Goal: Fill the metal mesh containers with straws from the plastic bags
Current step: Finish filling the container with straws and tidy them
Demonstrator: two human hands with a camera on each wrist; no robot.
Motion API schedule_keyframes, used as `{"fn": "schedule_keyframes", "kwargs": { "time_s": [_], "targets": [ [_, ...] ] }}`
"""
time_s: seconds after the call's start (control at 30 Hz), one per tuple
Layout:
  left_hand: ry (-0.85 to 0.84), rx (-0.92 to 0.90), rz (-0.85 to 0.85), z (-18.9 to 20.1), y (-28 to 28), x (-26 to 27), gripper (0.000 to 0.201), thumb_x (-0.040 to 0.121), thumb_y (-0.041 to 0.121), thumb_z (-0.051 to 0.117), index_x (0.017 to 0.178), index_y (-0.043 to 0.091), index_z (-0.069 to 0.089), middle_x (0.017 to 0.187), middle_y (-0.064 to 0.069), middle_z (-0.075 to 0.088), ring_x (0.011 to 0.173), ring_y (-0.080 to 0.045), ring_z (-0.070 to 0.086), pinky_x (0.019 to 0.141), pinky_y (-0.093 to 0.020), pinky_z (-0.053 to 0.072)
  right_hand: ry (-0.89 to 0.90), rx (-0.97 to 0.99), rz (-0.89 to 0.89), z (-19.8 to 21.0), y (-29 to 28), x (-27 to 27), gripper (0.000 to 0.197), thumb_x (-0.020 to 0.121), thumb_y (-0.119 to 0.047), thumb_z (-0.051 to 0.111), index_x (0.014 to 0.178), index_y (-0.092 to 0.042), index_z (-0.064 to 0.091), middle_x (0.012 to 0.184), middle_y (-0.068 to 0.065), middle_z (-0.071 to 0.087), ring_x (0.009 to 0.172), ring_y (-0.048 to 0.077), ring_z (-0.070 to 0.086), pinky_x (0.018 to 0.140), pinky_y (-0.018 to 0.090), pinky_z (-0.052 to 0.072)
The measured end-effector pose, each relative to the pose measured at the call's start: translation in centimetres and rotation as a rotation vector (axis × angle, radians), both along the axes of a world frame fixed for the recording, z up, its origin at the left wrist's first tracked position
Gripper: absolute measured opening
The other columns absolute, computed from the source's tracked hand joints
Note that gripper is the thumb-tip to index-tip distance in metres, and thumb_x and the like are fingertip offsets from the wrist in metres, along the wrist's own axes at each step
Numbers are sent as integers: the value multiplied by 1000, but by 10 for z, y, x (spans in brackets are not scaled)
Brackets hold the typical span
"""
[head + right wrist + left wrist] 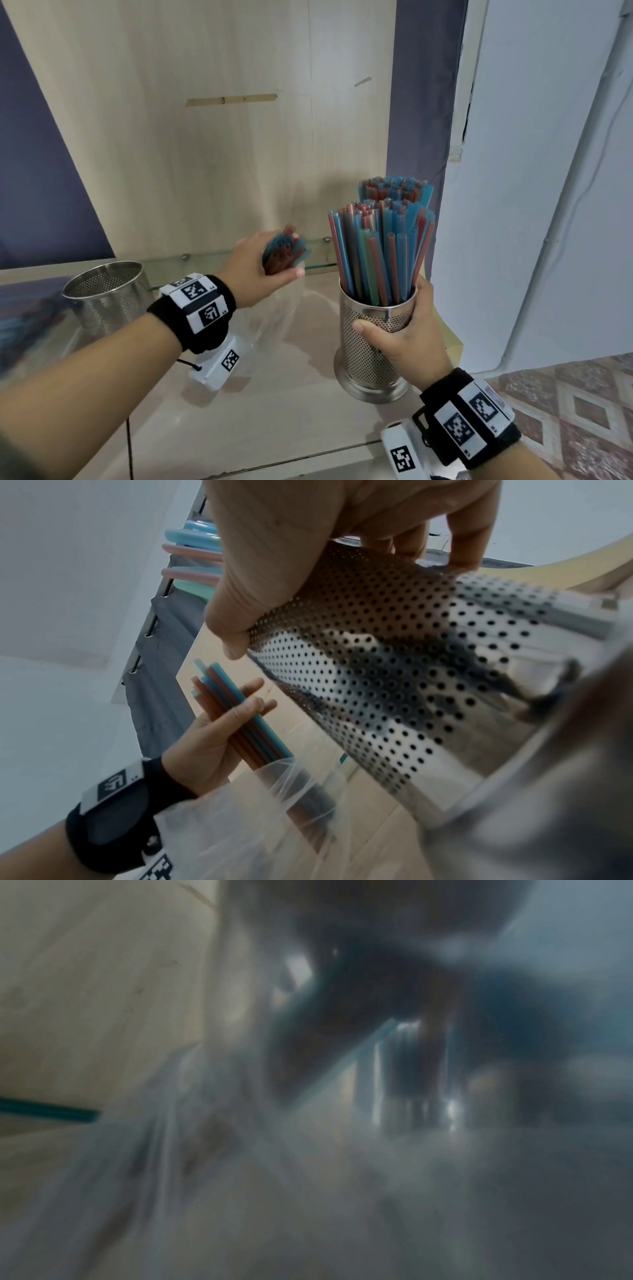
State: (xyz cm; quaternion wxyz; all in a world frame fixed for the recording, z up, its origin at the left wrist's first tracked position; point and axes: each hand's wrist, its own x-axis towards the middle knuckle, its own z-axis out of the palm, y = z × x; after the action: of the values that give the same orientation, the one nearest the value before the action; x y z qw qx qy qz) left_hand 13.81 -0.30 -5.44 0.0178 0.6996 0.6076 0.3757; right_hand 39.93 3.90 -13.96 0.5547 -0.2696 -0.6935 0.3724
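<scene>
On the wooden counter, your right hand wraps round the straw-filled perforated steel container. Left of that container, the clear plastic bag hangs from the bundle of straws your left hand grips. Further left stands an empty perforated container.

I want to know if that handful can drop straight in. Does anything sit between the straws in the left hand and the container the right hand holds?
Nothing stands in the gap between the bundle of straws in the left hand and the metal mesh container gripped by the right hand. The container's mouth is already crowded with upright straws, which may resist the new ones.
</scene>
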Motion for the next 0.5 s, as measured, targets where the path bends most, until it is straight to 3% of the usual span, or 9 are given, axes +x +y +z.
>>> {"fn": "schedule_keyframes", "kwargs": {
  "time_s": [0.1,0.13,0.23,0.33,0.43,0.5],
  "targets": [
    [-145,89,-11,18,-9,11,47,75,51,75,114,28,62,107,7,67,98,2,61,83,-6,45,-15,-5,1,0,1,0,97,56,-34,93,131,-39,32,117,-35,55,116,-4,56,92,12,48],
    [-206,136,-15,24,-11,15,39,76,46,76,109,30,62,103,9,67,94,7,61,79,-2,43,-17,-5,2,0,0,0,95,57,-33,92,129,-42,31,117,-35,55,116,-4,56,90,12,48],
    [-387,318,-7,42,-12,21,22,79,35,78,96,32,63,91,14,66,82,7,62,77,-6,46,-16,-6,-1,-1,0,1,95,57,-33,91,130,-41,31,118,-34,55,117,-4,55,89,9,47],
    [-490,391,-18,62,-13,22,16,84,22,75,96,26,65,88,13,65,80,2,62,78,-13,49,-21,-5,-3,0,-1,1,94,56,-33,91,128,-45,31,116,-36,55,115,-6,56,88,8,47],
    [-538,433,-36,81,-12,22,18,83,26,76,96,24,65,94,9,68,86,-5,65,84,-23,52,-25,-5,-6,1,-2,1,93,56,-35,90,124,-51,30,116,-37,55,116,-6,55,88,8,47],
    [-569,464,-62,94,-14,22,21,78,37,75,91,25,65,87,3,70,84,-13,67,84,-30,54,-22,-7,-7,1,-2,1,92,55,-38,89,124,-52,30,117,-37,54,116,-6,55,88,8,47]
  ]
}}
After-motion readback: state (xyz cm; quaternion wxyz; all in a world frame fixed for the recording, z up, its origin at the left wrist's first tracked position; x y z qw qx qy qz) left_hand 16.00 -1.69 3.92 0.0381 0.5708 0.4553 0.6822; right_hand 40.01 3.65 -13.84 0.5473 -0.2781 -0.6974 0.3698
